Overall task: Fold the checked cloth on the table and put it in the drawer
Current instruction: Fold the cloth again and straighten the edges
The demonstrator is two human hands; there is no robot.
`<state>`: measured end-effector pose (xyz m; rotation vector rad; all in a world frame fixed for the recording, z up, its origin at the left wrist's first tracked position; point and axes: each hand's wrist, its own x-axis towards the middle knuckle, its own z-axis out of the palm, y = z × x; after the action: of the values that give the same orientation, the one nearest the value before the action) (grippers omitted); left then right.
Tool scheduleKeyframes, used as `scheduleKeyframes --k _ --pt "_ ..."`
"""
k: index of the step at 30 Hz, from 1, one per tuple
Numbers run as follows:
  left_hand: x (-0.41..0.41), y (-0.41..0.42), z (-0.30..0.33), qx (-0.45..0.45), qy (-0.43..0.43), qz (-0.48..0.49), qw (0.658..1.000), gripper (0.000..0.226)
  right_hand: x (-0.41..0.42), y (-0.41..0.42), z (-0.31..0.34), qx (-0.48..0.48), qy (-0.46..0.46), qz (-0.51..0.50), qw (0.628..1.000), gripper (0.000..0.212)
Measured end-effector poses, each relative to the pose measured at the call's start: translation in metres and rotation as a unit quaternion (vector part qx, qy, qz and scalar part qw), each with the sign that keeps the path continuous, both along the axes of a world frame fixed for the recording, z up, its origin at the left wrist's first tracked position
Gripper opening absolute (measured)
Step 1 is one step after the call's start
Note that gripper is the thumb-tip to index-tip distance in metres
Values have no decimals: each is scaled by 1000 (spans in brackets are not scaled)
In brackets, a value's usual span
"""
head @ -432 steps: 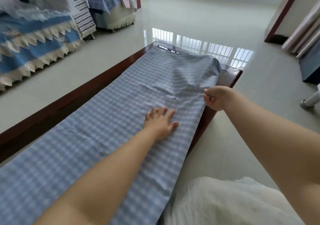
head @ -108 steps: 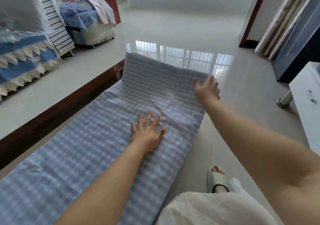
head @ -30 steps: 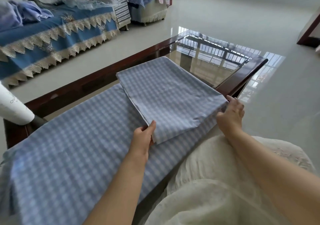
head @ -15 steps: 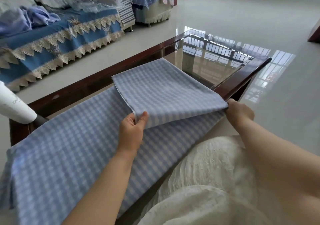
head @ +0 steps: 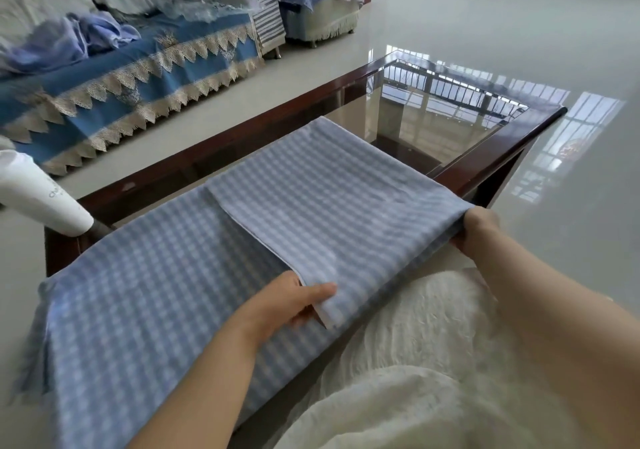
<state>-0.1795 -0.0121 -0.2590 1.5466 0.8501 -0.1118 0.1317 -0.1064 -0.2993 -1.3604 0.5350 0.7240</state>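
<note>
The blue-and-white checked cloth (head: 166, 296) lies along the glass-topped table (head: 498, 144) with its far end folded back over itself as a flap. My left hand (head: 294, 301) pinches the flap's near left corner, thumb on top. My right hand (head: 479, 227) grips the fold at the table's near right edge, fingers curled under the fabric. The cloth's left end hangs over the table's end. No drawer shows in the head view.
A white bottle-like object (head: 41, 203) lies at the table's left back corner. A sofa with a blue lace-trimmed cover (head: 145, 68) runs along the far side, with bundled fabric on it. Glossy tiled floor (head: 519, 26) lies to the right. My white garment (head: 415, 362) is against the table's near edge.
The far end of the cloth was lifted and folded back over the rest. In the last second both hands drew the flap nearer and lower, the left corner reaching the near edge.
</note>
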Motion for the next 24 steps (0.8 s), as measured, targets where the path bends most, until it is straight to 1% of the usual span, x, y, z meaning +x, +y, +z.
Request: scheduleKeyframes --k 1,2,3,4,5,6,7,8,9,10,11,12,13,14,16,18,20,22,24 --pt "-3 -1 4 -6 48 -96 994 32 -4 1 2 27 -1 -7 1000 37" --pt "-6 2 6 -6 103 -191 976 36 -7 1 2 42 -11 0 999 40" --pt "-8 5 11 -1 149 -264 953 41 -11 1 3 59 -23 5 998 45" --pt "-8 14 13 12 176 -299 938 46 -17 0 6 63 -36 28 997 51" --pt "-7 24 18 26 178 -295 938 49 -21 0 4 50 -52 69 995 55" --pt "-3 35 23 42 159 -252 954 50 -26 0 1 27 -59 118 991 55" --pt "4 47 26 68 126 -180 973 47 -31 0 -3 16 -53 159 986 51" --pt "13 62 25 108 93 -93 985 42 -35 1 -5 7 -39 182 983 44" --pt "24 78 21 165 70 -2 984 35 -38 3 -6 7 -22 192 981 39" --pt "35 96 13 238 67 66 967 30 -40 6 -6 11 -13 176 984 39" --pt "45 112 5 310 84 97 942 30 -43 11 -3 22 -12 147 989 41" --pt "54 128 -3 361 111 102 920 34 -45 16 0 33 -22 105 994 43" --pt "62 143 -10 391 142 89 905 40 -48 21 1 54 -35 61 996 44" --pt "68 159 -16 411 177 67 892 47 -53 24 5 63 -58 37 996 45" --pt "76 186 -24 439 239 33 866 58 -65 28 4 45 -111 41 992 47" --pt "81 212 -29 459 271 43 845 62 -70 26 -3 11 -160 60 985 42" --pt "84 234 -35 475 284 71 830 66 -68 25 -7 -37 -203 57 977 34" --pt "84 251 -37 472 293 95 826 66 -66 27 -8 -73 -212 48 973 31" --pt "86 262 -36 469 308 102 822 65 -65 30 -11 -88 -215 44 972 30"
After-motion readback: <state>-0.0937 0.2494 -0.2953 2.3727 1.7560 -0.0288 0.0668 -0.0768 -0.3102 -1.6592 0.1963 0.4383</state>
